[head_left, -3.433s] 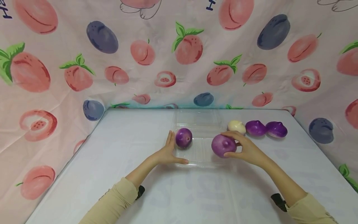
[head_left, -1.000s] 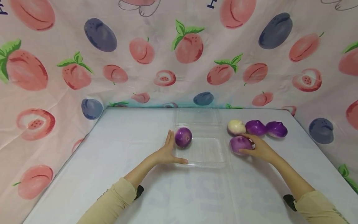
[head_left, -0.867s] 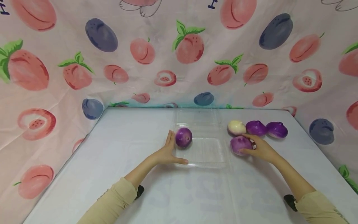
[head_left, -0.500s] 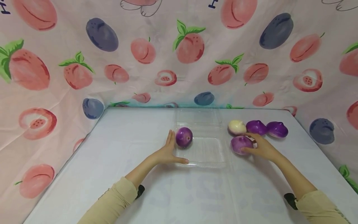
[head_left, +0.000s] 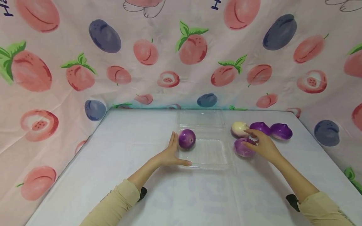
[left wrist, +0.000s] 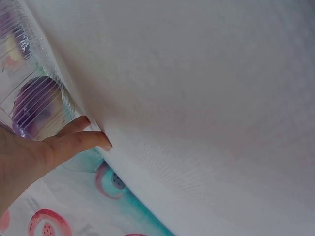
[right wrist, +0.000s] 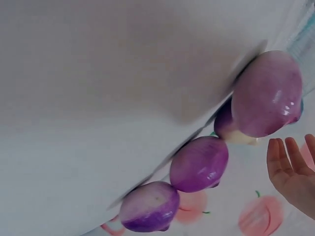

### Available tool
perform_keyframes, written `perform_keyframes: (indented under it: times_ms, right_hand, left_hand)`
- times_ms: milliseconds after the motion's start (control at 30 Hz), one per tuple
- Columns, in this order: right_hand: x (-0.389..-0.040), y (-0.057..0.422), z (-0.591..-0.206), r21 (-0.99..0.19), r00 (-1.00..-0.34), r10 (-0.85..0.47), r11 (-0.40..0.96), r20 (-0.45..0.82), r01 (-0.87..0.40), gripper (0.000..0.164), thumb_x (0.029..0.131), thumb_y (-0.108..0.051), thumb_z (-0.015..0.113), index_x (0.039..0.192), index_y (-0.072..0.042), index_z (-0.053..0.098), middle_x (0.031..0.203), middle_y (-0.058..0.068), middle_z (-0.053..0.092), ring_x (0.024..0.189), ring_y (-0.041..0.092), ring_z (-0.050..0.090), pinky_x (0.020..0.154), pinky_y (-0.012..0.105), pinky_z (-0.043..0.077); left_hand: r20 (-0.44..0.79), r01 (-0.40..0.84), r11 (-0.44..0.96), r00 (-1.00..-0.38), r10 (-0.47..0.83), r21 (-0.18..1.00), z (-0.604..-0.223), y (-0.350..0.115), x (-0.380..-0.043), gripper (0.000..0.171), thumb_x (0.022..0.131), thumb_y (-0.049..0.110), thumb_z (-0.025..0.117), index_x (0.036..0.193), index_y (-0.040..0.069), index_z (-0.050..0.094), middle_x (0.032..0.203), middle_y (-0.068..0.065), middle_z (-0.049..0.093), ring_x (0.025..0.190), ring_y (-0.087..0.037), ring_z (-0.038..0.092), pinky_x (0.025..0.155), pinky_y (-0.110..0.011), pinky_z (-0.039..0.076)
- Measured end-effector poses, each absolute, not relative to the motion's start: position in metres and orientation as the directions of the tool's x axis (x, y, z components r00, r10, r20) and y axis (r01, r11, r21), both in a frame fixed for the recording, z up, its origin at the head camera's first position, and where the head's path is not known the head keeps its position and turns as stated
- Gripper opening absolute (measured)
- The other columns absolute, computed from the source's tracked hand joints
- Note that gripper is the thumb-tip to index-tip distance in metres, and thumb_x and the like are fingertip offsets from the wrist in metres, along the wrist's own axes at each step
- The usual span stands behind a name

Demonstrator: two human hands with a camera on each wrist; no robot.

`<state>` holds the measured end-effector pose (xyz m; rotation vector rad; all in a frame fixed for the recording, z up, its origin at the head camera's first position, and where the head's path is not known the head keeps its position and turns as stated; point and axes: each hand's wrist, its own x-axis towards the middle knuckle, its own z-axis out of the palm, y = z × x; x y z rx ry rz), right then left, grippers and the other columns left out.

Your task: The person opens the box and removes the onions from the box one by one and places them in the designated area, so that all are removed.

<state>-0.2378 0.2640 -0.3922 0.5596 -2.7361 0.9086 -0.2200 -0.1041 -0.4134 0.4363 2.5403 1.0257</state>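
Observation:
A clear plastic clamshell box point(head_left: 210, 157) lies open with its lid point(head_left: 200, 118) folded back. One round purple onion point(head_left: 187, 139) sits in its left end; the left wrist view shows the onion point(left wrist: 37, 108) through the plastic wall. My left hand point(head_left: 169, 156) rests at the box's left side, fingers straight, thumb along the front rim. Right of the box, a paler purple onion point(head_left: 242, 148) stands on the table. My right hand point(head_left: 264, 146) hovers just over it, fingers relaxed and holding nothing; in the right wrist view the fingers point(right wrist: 290, 155) are apart from the onion point(right wrist: 268, 93).
Behind the pale purple onion, a cream-coloured onion point(head_left: 238, 128) and two dark purple onions point(head_left: 259, 127) stand in a row at the back right. A white cloth covers the table point(head_left: 135, 131). A fruit-print curtain point(head_left: 169, 28) hangs behind and along both sides.
My right hand carried the pale purple onion from over the box to the table on the right, let go of it and rose slightly. My left hand has stayed in place.

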Motion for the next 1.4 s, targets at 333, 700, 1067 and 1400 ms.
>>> perform_keyframes:
  times_ms: [333, 700, 1067, 1400]
  right_hand:
    - [-0.232, 0.245, -0.383, -0.593, -0.885, -0.282, 0.662, 0.370, -0.458, 0.043, 0.080, -0.003, 0.072, 0.117, 0.010, 0.055, 0.114, 0.030, 0.061, 0.093, 0.035, 0.064, 0.075, 0.045, 0.054]
    - [-0.222, 0.224, -0.369, -0.704, -0.917, -0.295, 0.589, 0.270, -0.397, 0.047, 0.082, -0.001, 0.069, 0.125, 0.008, 0.051, 0.122, 0.030, 0.055, 0.101, 0.035, 0.063, 0.085, 0.046, 0.052]
    - [-0.224, 0.202, -0.368, -0.687, -0.899, -0.332, 0.584, 0.285, -0.433, 0.052, 0.081, -0.005, 0.072, 0.128, 0.003, 0.051, 0.131, 0.027, 0.050, 0.121, 0.049, 0.047, 0.098, 0.060, 0.040]
    - [-0.228, 0.188, -0.370, -0.683, -0.875, -0.406, 0.562, 0.264, -0.467, 0.057, 0.083, -0.011, 0.071, 0.133, -0.002, 0.047, 0.135, 0.022, 0.046, 0.123, 0.048, 0.044, 0.093, 0.062, 0.042]
  left_hand:
    - [-0.206, 0.155, 0.694, -0.889, 0.408, 0.703, -0.415, -0.104, -0.221, 0.137, 0.067, 0.055, 0.079, 0.147, 0.003, -0.018, 0.153, -0.016, -0.029, 0.145, -0.034, -0.011, 0.116, -0.051, 0.017]
    - [-0.210, 0.151, 0.690, -0.888, 0.410, 0.708, -0.414, -0.103, -0.218, 0.137, 0.067, 0.054, 0.079, 0.147, 0.003, -0.018, 0.153, -0.016, -0.030, 0.144, -0.034, -0.012, 0.116, -0.051, 0.017]
    - [-0.216, 0.147, 0.700, -0.889, 0.403, 0.699, -0.414, -0.103, -0.219, 0.136, 0.067, 0.054, 0.079, 0.148, 0.003, -0.017, 0.153, -0.016, -0.029, 0.145, -0.034, -0.008, 0.116, -0.050, 0.018]
    - [-0.219, 0.149, 0.711, -0.890, 0.399, 0.687, -0.414, -0.103, -0.221, 0.135, 0.068, 0.053, 0.079, 0.147, 0.004, -0.018, 0.153, -0.014, -0.030, 0.145, -0.033, -0.010, 0.116, -0.049, 0.017]
